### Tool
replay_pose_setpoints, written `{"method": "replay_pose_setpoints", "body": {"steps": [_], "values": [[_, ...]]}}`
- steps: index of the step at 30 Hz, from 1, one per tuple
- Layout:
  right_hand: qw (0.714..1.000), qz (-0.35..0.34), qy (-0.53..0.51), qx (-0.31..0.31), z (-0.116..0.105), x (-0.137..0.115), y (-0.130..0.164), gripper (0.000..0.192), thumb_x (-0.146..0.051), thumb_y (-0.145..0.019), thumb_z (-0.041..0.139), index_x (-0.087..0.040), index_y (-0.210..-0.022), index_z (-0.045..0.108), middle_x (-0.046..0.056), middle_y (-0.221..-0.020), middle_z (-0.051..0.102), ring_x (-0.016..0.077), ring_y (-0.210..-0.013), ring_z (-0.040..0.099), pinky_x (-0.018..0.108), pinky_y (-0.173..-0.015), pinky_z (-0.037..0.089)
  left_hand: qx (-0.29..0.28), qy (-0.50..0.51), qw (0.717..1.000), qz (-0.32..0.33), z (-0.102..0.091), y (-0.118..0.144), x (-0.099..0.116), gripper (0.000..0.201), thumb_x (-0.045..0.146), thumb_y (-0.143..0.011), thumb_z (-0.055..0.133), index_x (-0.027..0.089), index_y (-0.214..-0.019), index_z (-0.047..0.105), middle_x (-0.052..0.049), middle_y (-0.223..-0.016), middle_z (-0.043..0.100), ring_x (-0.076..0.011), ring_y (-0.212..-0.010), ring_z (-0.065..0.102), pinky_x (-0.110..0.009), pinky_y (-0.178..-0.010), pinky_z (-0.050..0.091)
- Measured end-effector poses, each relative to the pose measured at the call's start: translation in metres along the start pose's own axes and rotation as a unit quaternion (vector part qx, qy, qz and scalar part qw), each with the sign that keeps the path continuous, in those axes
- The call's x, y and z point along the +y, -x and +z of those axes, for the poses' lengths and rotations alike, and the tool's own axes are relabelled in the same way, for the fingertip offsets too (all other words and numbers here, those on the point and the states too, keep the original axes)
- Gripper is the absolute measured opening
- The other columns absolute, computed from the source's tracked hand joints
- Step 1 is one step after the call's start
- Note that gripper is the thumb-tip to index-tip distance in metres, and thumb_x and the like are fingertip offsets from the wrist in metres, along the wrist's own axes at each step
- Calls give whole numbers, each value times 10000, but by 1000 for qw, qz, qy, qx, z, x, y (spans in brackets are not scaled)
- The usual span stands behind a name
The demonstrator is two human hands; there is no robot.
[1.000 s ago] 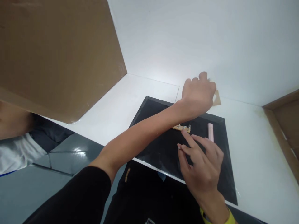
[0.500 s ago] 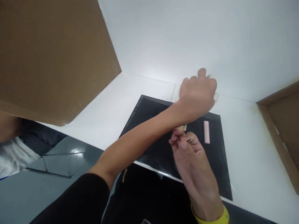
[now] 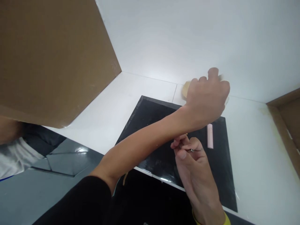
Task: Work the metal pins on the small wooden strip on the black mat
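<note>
My left hand reaches across my right arm's side to the back of the table, its back turned up and fingers curled down. Pale bits show at its far edge, but what its fingers hold is hidden. Just left of it a round tan object shows in part. Closer to me, my right hand is palm up above the black mat, fingertips pinched together. A small shiny metal piece pokes out between its fingers. To its right a pink bar-shaped object lies on the mat.
A large brown cardboard panel stands at the left, and a cardboard box edge at the right. A white wall closes the back of the white table. Another person's sleeve shows at the far left.
My left hand has moved right, uncovering the tan object beside it. The pale bits at its edge have moved with it. My right hand has shifted slightly down, still pinched.
</note>
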State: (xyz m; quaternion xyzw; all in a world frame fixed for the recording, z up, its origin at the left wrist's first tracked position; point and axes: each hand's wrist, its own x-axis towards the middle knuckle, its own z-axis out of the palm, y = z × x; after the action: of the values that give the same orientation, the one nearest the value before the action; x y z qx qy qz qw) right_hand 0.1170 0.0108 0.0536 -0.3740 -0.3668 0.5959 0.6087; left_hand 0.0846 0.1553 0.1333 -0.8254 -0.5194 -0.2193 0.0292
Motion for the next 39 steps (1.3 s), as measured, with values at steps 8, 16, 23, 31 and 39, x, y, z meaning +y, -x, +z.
{"method": "replay_pose_setpoints", "body": {"steps": [8,16,23,31,39], "values": [[998,-32,39,32,-10,-6,5,359,-327,-753,939,-220,-735,597,-9,-930,665,146,-864,649,314,-811,546,25,-39,998,53,7,-1,10,391,28,-943,477,151,-1153,783,-180,-1416,595,-259,-944,639,-420,-802,406],[984,-101,125,73,-21,-6,14,261,-181,-836,851,-222,-773,601,-13,-939,661,123,-905,651,260,-811,534,38,-96,984,143,17,8,13,487,-22,-964,356,129,-1107,796,-186,-1497,590,-256,-969,654,-414,-825,413],[964,-159,191,97,-21,-4,18,245,-174,-862,811,-218,-773,586,6,-904,656,137,-876,660,272,-782,563,32,-116,978,168,18,21,14,431,-1,-939,444,152,-1126,801,-160,-1539,572,-266,-995,659,-410,-832,454],[961,-143,211,111,-40,3,22,262,-206,-842,834,-215,-746,591,18,-893,676,147,-864,673,274,-756,558,44,-103,973,200,18,27,15,498,-9,-979,337,137,-1076,803,-165,-1538,588,-223,-963,675,-375,-844,451],[951,-101,264,126,-79,12,19,246,-276,-817,868,-217,-743,641,42,-943,721,169,-900,711,280,-770,574,-22,-120,976,179,15,49,-10,393,87,-1026,432,158,-1241,753,-179,-1611,534,-283,-1111,682,-418,-903,490]]}}
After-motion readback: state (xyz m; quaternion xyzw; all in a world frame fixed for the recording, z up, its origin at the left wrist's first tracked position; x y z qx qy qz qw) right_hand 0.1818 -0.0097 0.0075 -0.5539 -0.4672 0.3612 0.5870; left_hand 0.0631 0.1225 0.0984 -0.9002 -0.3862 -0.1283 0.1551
